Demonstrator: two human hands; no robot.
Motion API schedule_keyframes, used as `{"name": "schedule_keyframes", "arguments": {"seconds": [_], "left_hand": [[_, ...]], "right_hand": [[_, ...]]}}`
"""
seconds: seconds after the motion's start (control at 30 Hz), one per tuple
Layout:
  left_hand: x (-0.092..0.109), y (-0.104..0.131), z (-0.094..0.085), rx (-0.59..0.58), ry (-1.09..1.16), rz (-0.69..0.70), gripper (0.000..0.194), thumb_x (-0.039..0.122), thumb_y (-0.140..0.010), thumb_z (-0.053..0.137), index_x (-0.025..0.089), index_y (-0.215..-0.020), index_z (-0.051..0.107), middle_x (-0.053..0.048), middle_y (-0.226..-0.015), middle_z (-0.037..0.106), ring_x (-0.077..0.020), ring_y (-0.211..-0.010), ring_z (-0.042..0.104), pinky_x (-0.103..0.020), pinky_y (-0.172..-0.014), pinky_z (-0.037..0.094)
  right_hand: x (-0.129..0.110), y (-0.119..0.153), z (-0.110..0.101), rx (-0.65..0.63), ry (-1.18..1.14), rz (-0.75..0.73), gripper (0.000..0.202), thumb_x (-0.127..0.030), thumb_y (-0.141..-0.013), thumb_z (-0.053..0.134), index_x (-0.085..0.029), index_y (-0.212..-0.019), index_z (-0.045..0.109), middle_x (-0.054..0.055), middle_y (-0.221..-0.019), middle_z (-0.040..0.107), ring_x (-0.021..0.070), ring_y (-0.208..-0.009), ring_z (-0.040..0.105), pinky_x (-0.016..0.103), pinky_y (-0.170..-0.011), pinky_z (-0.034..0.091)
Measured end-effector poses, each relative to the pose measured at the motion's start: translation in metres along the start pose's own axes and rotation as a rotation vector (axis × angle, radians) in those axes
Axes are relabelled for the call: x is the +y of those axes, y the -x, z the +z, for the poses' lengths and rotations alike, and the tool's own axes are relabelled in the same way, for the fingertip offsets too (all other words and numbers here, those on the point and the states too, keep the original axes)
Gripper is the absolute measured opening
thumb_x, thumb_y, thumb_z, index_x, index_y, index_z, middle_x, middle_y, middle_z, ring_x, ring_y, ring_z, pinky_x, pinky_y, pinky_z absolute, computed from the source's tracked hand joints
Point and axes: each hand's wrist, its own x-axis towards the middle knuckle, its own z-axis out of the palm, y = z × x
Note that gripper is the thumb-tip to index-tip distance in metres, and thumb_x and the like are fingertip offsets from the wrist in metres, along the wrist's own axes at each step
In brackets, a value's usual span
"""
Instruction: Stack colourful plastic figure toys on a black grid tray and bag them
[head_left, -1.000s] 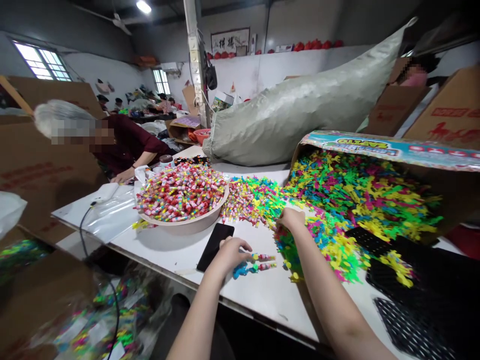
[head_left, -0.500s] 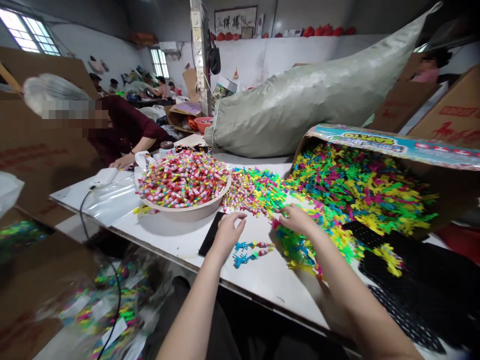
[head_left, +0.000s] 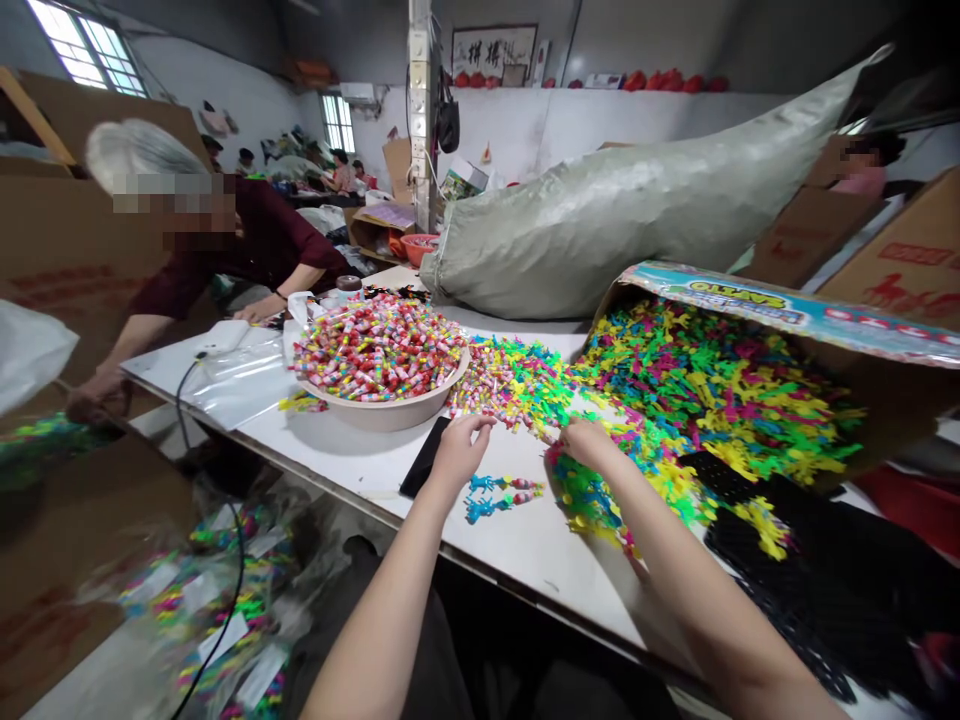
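Note:
My left hand hovers over the white table, beside a black flat object. Its thumb and forefinger are slightly apart, and I see nothing between them. At the left edge of the colourful toy pile, my right hand is closed with fingertips down; what it pinches, if anything, is hidden. Between the hands and nearer me lie two blue figure toys in a row, each joined to a small red-and-pink candy-like tube. Loose tubes spread behind my hands.
A basin heaped with the tubes stands left. A tipped carton spills figures at right, near black trays. A big sack lies behind. Another person leans over the table's left end. Bagged toys sit below.
My right hand has closed and dipped at the pile's edge. My left thumb and forefinger have drawn nearer together. The other person's arm now reaches down at left. The view has shifted slightly.

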Motion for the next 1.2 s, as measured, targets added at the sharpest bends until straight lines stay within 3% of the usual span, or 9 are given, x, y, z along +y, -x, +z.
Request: {"name": "schedule_keyframes", "arguments": {"seconds": [0.2, 0.33, 0.43, 0.5, 0.57, 0.73, 0.93, 1.03, 1.2], "left_hand": [[-0.003, 0.0, 0.0, 0.032, 0.019, 0.014, 0.02, 0.019, -0.08, 0.045, 0.019, -0.085, 0.065, -0.004, -0.088, 0.066, -0.0163, -0.087, 0.058, -0.03, -0.082, 0.044], [0.003, 0.002, 0.004, 0.018, 0.068, 0.011, 0.019, 0.021, -0.08, 0.046, 0.019, -0.084, 0.064, -0.004, -0.088, 0.065, -0.0165, -0.087, 0.057, -0.032, -0.084, 0.043], [0.011, 0.005, 0.012, -0.094, 0.209, -0.026, 0.021, 0.028, -0.079, 0.051, 0.019, -0.094, 0.062, -0.006, -0.097, 0.063, -0.0166, -0.088, 0.057, -0.032, -0.083, 0.043], [0.016, 0.007, 0.018, -0.225, 0.361, -0.066, 0.034, 0.032, -0.075, 0.057, 0.019, -0.106, 0.056, -0.008, -0.104, 0.06, -0.0158, -0.085, 0.058, -0.03, -0.078, 0.046], [0.019, 0.008, 0.024, -0.277, 0.492, -0.107, 0.04, 0.032, -0.072, 0.062, 0.018, -0.108, 0.053, -0.007, -0.101, 0.061, -0.015, -0.081, 0.059, -0.028, -0.074, 0.047], [0.02, 0.003, 0.022, -0.109, 0.641, -0.19, 0.021, 0.031, -0.073, 0.061, 0.015, -0.085, 0.056, -0.004, -0.077, 0.065, -0.014, -0.075, 0.061, -0.027, -0.074, 0.046], [0.022, -0.004, 0.013, 0.042, 0.774, -0.236, 0.021, 0.029, -0.069, 0.065, 0.015, -0.082, 0.057, -0.001, -0.069, 0.065, -0.0123, -0.068, 0.062, -0.026, -0.071, 0.046], [0.026, -0.003, 0.011, 0.099, 0.797, -0.24, 0.021, 0.028, -0.066, 0.067, 0.015, -0.081, 0.058, 0.0, -0.068, 0.065, -0.0109, -0.067, 0.062, -0.024, -0.07, 0.046], [0.028, -0.001, 0.009, 0.162, 0.753, -0.243, 0.018, 0.028, -0.066, 0.067, 0.015, -0.077, 0.061, -0.001, -0.071, 0.066, -0.0116, -0.067, 0.062, -0.024, -0.068, 0.047]], "right_hand": [[0.027, 0.003, 0.003, 0.02, -0.209, -0.141, 0.016, -0.024, -0.074, 0.06, -0.021, -0.087, 0.069, 0.007, -0.091, 0.059, 0.019, -0.089, 0.054, 0.025, -0.076, 0.039], [0.041, 0.009, -0.014, 0.195, -0.435, -0.217, 0.017, -0.031, -0.076, 0.059, -0.017, -0.081, 0.068, 0.007, -0.086, 0.06, 0.018, -0.081, 0.054, 0.027, -0.075, 0.042], [0.027, 0.019, -0.036, 0.287, -0.558, -0.335, 0.021, -0.037, -0.077, 0.058, -0.018, -0.076, 0.067, 0.005, -0.079, 0.061, 0.0177, -0.077, 0.054, 0.028, -0.071, 0.042], [0.006, 0.027, -0.048, 0.305, -0.608, -0.416, 0.018, -0.035, -0.077, 0.058, -0.019, -0.076, 0.066, 0.004, -0.075, 0.06, 0.0161, -0.073, 0.054, 0.027, -0.066, 0.042], [-0.017, 0.033, -0.056, 0.322, -0.652, -0.478, 0.013, -0.03, -0.076, 0.059, -0.018, -0.075, 0.065, 0.003, -0.074, 0.059, 0.0142, -0.069, 0.053, 0.025, -0.062, 0.04], [-0.047, 0.034, -0.065, 0.398, -0.89, -0.535, 0.014, -0.029, -0.076, 0.058, -0.019, -0.07, 0.064, 0.002, -0.072, 0.058, 0.0136, -0.07, 0.053, 0.025, -0.064, 0.04], [-0.048, 0.024, -0.064, 0.661, -1.651, -0.172, 0.042, -0.055, -0.081, 0.043, -0.019, -0.066, 0.059, 0.001, -0.066, 0.055, 0.0114, -0.06, 0.049, 0.024, -0.056, 0.039], [-0.054, 0.023, -0.063, 0.53, -1.918, -0.22, 0.045, -0.059, -0.076, 0.048, -0.019, -0.057, 0.05, 0.0, -0.06, 0.05, 0.0089, -0.049, 0.042, 0.023, -0.048, 0.036], [-0.063, 0.026, -0.062, 0.361, -1.998, -0.327, 0.028, -0.041, -0.062, 0.071, -0.021, -0.067, 0.052, -0.002, -0.067, 0.054, 0.0102, -0.057, 0.051, 0.024, -0.055, 0.041]]}}
